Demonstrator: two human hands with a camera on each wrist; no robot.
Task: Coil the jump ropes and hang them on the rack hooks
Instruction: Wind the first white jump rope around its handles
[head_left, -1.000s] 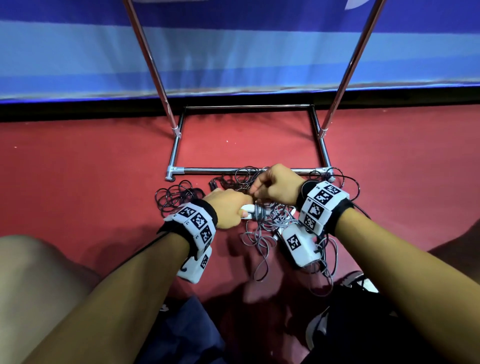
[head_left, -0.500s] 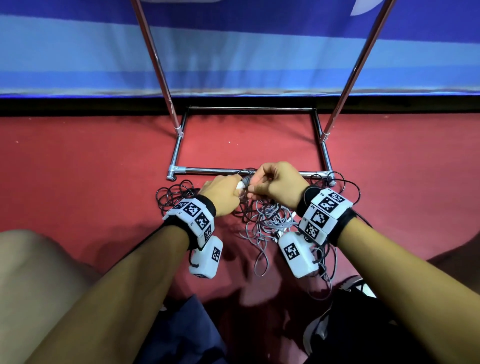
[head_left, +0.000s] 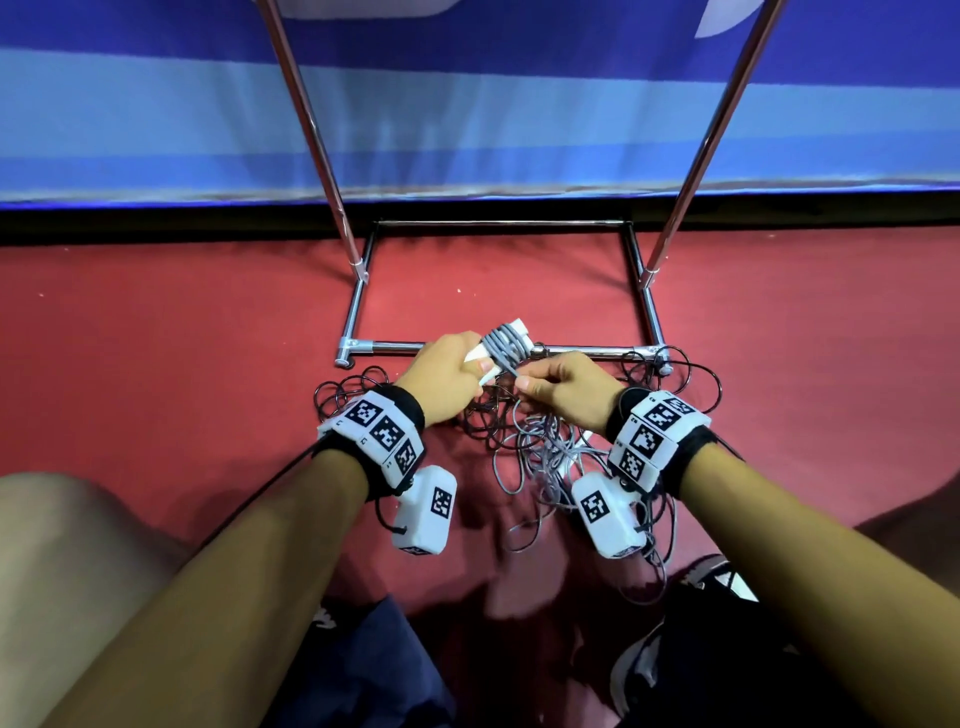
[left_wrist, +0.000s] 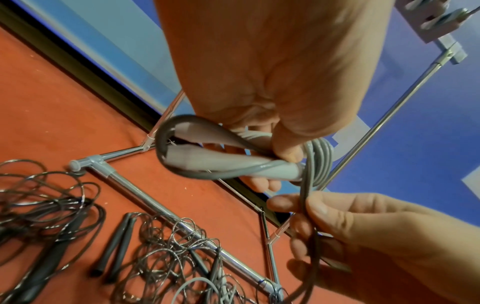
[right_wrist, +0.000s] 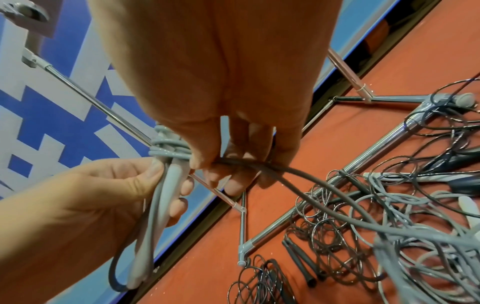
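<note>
Left hand (head_left: 447, 376) grips the white handles (head_left: 511, 340), pointing to 1 o'clock; right hand (head_left: 569, 387) pinches the grey cord (head_left: 514, 410) trailing to 6

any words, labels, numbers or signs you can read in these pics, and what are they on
No readable words, brands or numbers in any view.
Wrist bands: black-and-white square marker patterns; tiny characters beside them are too small to read.
Wrist camera housings: one marker square each, no text.
Blue banner: only white shapes, cut off at the frame edge, not legible as letters.
</note>
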